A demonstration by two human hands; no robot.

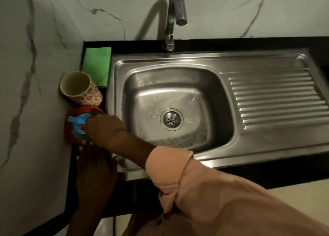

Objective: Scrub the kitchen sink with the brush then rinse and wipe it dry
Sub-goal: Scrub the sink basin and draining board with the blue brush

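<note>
At the left of the soapy sink (170, 100), the right hand (105, 128) grips the blue brush (78, 122) in the red dish (71, 139), the left hand (94, 159) lying flat beside it; rinsing looks next, needing the tap (173, 18).

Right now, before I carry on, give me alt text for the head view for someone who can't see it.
The right hand reaches across to a blue brush in a red dish left of the steel sink, with the left hand beside the dish. The basin looks wet and soapy; a floral cup and green cloth sit behind.
</note>
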